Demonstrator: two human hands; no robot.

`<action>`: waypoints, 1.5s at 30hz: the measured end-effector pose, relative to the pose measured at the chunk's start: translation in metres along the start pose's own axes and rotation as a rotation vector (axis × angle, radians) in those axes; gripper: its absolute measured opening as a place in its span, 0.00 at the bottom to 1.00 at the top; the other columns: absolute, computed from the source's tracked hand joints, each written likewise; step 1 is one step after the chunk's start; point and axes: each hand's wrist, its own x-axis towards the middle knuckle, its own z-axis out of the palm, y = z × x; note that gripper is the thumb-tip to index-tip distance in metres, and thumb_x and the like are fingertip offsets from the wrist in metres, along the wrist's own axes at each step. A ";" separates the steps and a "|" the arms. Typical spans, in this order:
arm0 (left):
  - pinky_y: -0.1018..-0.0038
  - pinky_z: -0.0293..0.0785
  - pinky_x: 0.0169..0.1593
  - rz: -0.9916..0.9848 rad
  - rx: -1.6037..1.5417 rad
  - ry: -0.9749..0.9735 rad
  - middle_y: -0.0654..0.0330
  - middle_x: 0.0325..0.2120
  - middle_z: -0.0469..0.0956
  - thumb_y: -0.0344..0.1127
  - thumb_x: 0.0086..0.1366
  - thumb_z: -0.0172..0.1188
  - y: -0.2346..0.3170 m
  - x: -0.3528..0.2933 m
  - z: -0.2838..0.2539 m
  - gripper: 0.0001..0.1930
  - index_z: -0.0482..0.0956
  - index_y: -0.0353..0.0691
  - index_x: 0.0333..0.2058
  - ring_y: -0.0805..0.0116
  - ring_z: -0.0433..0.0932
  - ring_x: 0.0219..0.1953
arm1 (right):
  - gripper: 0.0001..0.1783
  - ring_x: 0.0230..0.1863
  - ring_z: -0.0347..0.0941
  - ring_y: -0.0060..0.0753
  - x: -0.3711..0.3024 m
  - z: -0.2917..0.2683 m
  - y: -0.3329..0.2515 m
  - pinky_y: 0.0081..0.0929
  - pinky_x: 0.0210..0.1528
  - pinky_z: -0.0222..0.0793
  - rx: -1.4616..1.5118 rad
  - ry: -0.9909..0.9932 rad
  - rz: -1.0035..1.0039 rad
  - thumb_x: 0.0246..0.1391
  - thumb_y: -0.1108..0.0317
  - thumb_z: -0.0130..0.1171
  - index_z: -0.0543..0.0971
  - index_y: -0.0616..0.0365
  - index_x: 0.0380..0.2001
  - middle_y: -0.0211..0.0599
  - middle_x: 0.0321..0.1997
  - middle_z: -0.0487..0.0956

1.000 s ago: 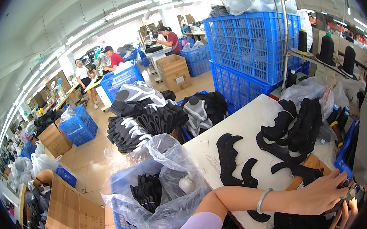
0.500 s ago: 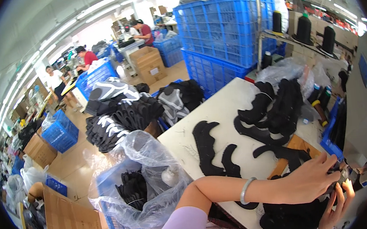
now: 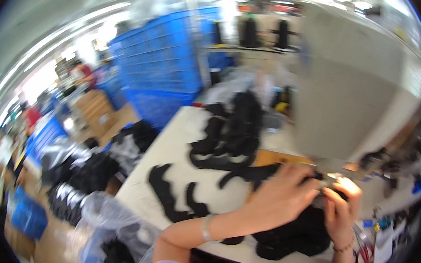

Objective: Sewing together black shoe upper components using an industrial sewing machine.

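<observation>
My left hand (image 3: 283, 195), below a pale bangle, is closed with its fingertips pinched at the lit working spot of a large grey machine (image 3: 355, 73), which looks like a sewing machine. Close by on the right, my right hand (image 3: 344, 202) curls its fingers around a dark edge, seemingly the same black fabric piece (image 3: 341, 193). Motion blur and the fingers hide most of that piece. Under my wrists lies a pile of black fabric pieces (image 3: 292, 237). Curved black cut pieces (image 3: 165, 193) rest flat on the white table (image 3: 139, 180), left of my forearm.
A bundle of black pieces (image 3: 240, 126) lies farther back on the table. Thread cones (image 3: 249, 33) stand on a rack behind. Stacked blue crates (image 3: 156, 56) rise beyond the table. At lower left sits a plastic-lined bin (image 3: 93, 249). Blurred co-workers (image 3: 84, 75) are far left.
The view has swung right, so the scene shifts left and more of the grey machine shows. Both hands stay close together at the machine, still closed.
</observation>
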 end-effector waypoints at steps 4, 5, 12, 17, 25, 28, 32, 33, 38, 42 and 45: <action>0.71 0.72 0.30 0.039 0.017 0.019 0.59 0.32 0.70 0.34 0.54 0.62 -0.002 0.022 -0.007 0.09 0.77 0.43 0.35 0.62 0.72 0.30 | 0.16 0.45 0.69 0.43 0.006 -0.001 0.014 0.37 0.45 0.66 0.000 0.058 -0.073 0.39 0.77 0.65 0.81 0.53 0.36 0.36 0.41 0.72; 0.72 0.71 0.30 0.026 0.018 0.003 0.60 0.29 0.70 0.36 0.54 0.63 0.000 0.023 -0.007 0.10 0.79 0.44 0.35 0.63 0.71 0.28 | 0.17 0.44 0.69 0.42 0.005 -0.005 0.015 0.35 0.44 0.66 -0.011 0.053 -0.077 0.38 0.77 0.66 0.81 0.53 0.36 0.36 0.41 0.72; 0.71 0.71 0.30 -0.001 -0.008 -0.091 0.60 0.31 0.72 0.33 0.52 0.65 0.006 0.022 -0.002 0.12 0.81 0.46 0.38 0.64 0.73 0.29 | 0.22 0.38 0.70 0.27 -0.006 -0.009 0.023 0.24 0.37 0.65 -0.093 0.094 -0.107 0.37 0.72 0.67 0.81 0.46 0.41 0.26 0.43 0.74; 0.71 0.72 0.33 0.003 -0.001 -0.062 0.59 0.34 0.72 0.32 0.52 0.66 0.010 0.018 0.001 0.13 0.81 0.45 0.39 0.63 0.73 0.31 | 0.24 0.33 0.68 0.18 -0.010 -0.010 0.027 0.17 0.34 0.64 -0.088 0.071 -0.155 0.37 0.73 0.67 0.81 0.45 0.43 0.22 0.43 0.76; 0.76 0.72 0.26 0.115 0.180 -0.047 0.61 0.35 0.70 0.32 0.51 0.66 0.018 0.011 0.001 0.15 0.80 0.44 0.41 0.66 0.71 0.28 | 0.22 0.40 0.70 0.25 -0.020 0.001 0.036 0.21 0.43 0.66 -0.140 0.120 -0.237 0.38 0.73 0.67 0.81 0.45 0.42 0.23 0.44 0.75; 0.79 0.70 0.22 0.142 0.229 -0.042 0.61 0.36 0.68 0.32 0.50 0.66 0.017 0.007 0.002 0.18 0.79 0.45 0.42 0.68 0.69 0.26 | 0.22 0.43 0.70 0.27 -0.016 0.001 0.037 0.22 0.45 0.66 -0.152 0.123 -0.234 0.37 0.73 0.67 0.81 0.45 0.41 0.23 0.43 0.74; 0.79 0.70 0.22 0.136 0.246 -0.049 0.60 0.37 0.67 0.32 0.51 0.66 0.021 0.006 -0.001 0.18 0.78 0.45 0.43 0.68 0.68 0.27 | 0.21 0.46 0.70 0.28 -0.011 -0.003 0.036 0.23 0.45 0.66 -0.146 0.116 -0.265 0.37 0.73 0.67 0.81 0.46 0.40 0.23 0.41 0.74; 0.79 0.70 0.22 0.142 0.253 -0.057 0.59 0.37 0.67 0.32 0.52 0.65 0.021 0.006 -0.001 0.18 0.77 0.44 0.43 0.68 0.69 0.27 | 0.21 0.46 0.70 0.28 -0.010 -0.004 0.036 0.23 0.45 0.66 -0.146 0.106 -0.276 0.36 0.73 0.67 0.82 0.46 0.39 0.23 0.40 0.73; 0.79 0.71 0.23 0.167 0.239 -0.072 0.57 0.37 0.67 0.28 0.50 0.62 0.020 0.004 0.000 0.19 0.77 0.43 0.44 0.67 0.69 0.29 | 0.20 0.46 0.70 0.29 -0.017 -0.004 0.038 0.24 0.44 0.68 -0.145 0.087 -0.286 0.37 0.73 0.67 0.82 0.46 0.38 0.24 0.40 0.74; 0.80 0.72 0.24 0.193 0.289 -0.099 0.55 0.38 0.67 0.25 0.44 0.59 0.020 0.002 0.000 0.24 0.77 0.42 0.45 0.67 0.70 0.29 | 0.18 0.45 0.72 0.30 -0.015 -0.001 0.041 0.25 0.44 0.69 -0.073 0.123 -0.298 0.38 0.73 0.68 0.81 0.48 0.37 0.25 0.40 0.75; 0.80 0.72 0.23 0.197 0.298 -0.115 0.55 0.39 0.67 0.24 0.42 0.59 0.022 0.001 -0.002 0.26 0.77 0.42 0.45 0.67 0.70 0.30 | 0.17 0.45 0.72 0.31 -0.016 -0.001 0.042 0.25 0.45 0.69 -0.063 0.117 -0.292 0.38 0.73 0.68 0.81 0.48 0.36 0.26 0.40 0.75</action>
